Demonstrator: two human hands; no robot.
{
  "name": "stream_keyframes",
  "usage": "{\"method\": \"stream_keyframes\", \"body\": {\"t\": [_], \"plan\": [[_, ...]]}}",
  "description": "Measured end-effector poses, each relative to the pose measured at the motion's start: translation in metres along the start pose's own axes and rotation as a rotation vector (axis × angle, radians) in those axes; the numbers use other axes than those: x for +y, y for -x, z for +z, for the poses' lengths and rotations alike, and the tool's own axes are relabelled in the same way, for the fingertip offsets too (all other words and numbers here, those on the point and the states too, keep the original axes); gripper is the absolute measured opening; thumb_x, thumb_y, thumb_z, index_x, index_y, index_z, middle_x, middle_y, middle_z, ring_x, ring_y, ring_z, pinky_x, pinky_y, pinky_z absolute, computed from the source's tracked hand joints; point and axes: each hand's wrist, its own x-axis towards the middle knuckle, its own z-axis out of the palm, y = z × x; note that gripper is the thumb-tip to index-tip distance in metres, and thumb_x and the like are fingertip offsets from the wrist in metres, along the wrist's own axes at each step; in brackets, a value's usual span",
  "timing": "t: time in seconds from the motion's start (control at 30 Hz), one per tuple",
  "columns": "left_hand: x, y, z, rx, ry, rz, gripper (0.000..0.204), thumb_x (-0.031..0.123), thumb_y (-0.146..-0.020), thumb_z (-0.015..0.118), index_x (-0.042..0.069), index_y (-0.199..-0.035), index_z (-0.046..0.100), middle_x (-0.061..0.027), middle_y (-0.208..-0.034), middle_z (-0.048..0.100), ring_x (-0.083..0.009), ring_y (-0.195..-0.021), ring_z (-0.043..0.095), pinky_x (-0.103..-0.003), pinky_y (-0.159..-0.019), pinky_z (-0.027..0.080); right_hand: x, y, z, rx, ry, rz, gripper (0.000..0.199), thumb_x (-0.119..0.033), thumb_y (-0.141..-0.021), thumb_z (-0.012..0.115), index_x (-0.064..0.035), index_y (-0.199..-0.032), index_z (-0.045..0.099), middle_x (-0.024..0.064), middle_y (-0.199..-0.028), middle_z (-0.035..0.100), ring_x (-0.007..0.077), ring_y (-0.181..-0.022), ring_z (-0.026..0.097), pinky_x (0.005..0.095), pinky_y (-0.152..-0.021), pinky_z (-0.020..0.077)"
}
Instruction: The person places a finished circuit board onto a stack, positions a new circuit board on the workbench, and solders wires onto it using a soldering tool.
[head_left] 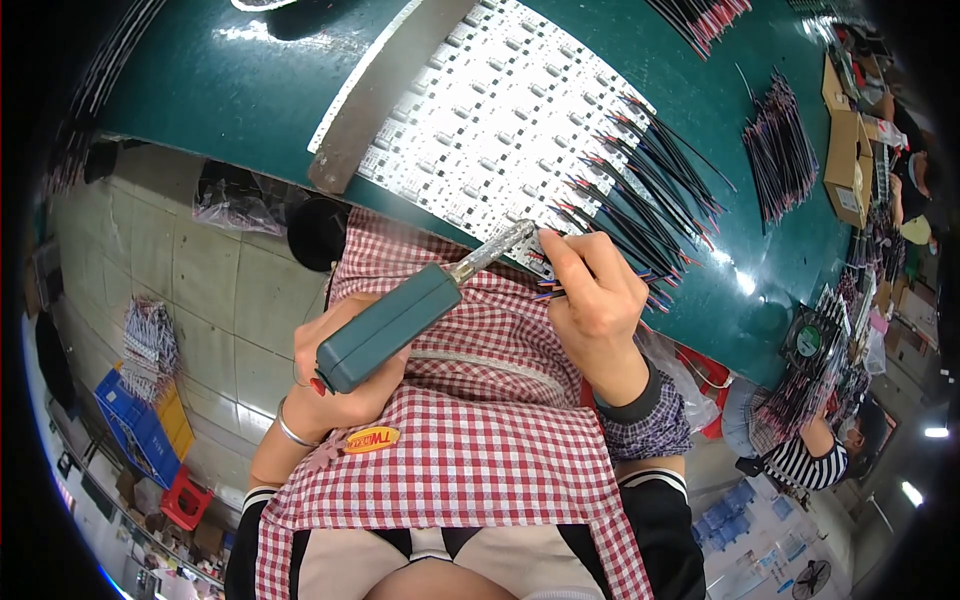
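My left hand (350,350) is wrapped around a green-bodied soldering iron (395,325). Its metal tip points up and right, to the near corner of a white circuit board panel (480,130) covered in rows of small components. My right hand (600,295) is pinched at that same corner, just beside the tip. Thin wires with coloured ends poke out from under its fingers, though the fingertips' exact grip is partly hidden. Black and red wires (650,200) stick out in a row along the panel's right edge.
A dark flat bar (385,100) lies across the panel's left side on the green table (240,90). Wire bundles (780,150) lie to the right, near a cardboard box (848,165). A small fan (806,338) sits at the table's right edge. Another person (810,455) works beyond it.
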Motion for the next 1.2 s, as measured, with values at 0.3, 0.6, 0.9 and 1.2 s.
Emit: {"method": "stream_keyframes", "body": {"t": [0.3,0.6,0.9,1.2], "plan": [[0.003,0.001,-0.003,-0.013,0.019,-0.042,0.022,-0.005,-0.063,0.072,-0.004,-0.084,0.069,-0.0164,-0.085,0.066,-0.0302,-0.073,0.069,-0.034,-0.063,0.056,-0.001,-0.001,0.002,0.026,0.044,-0.042,0.037,0.006,-0.063,0.062,0.0011,-0.099,0.069,0.0063,-0.077,0.048,0.0214,-0.066,0.057,0.0339,-0.053,0.0457],[0.0,0.004,-0.004,0.013,-0.026,0.012,0.023,-0.005,-0.062,0.073,-0.005,-0.085,0.07,-0.02,-0.091,0.069,-0.0316,-0.076,0.071,-0.034,-0.065,0.059,0.0,-0.001,0.001,-0.02,0.021,0.018,0.053,0.015,-0.053,0.057,0.001,-0.102,0.071,0.01,-0.081,0.057,0.0258,-0.068,0.062,0.0357,-0.058,0.0499],[-0.003,0.008,-0.003,-0.011,0.014,-0.005,0.024,-0.005,-0.063,0.071,-0.005,-0.087,0.068,-0.017,-0.09,0.067,-0.0294,-0.076,0.07,-0.034,-0.065,0.057,0.002,-0.001,0.001,0.005,-0.028,-0.007,0.05,0.016,-0.056,0.057,0.0001,-0.101,0.071,0.0096,-0.08,0.057,0.0246,-0.067,0.062,0.0345,-0.057,0.05],[-0.002,0.012,-0.005,0.017,-0.029,0.007,0.022,-0.004,-0.065,0.073,-0.006,-0.086,0.068,-0.017,-0.083,0.067,-0.0307,-0.071,0.068,-0.034,-0.063,0.055,0.0,-0.003,0.001,-0.018,0.013,-0.028,0.052,0.015,-0.054,0.057,-0.0002,-0.102,0.07,0.0098,-0.081,0.056,0.0252,-0.068,0.062,0.035,-0.057,0.0501]]}}
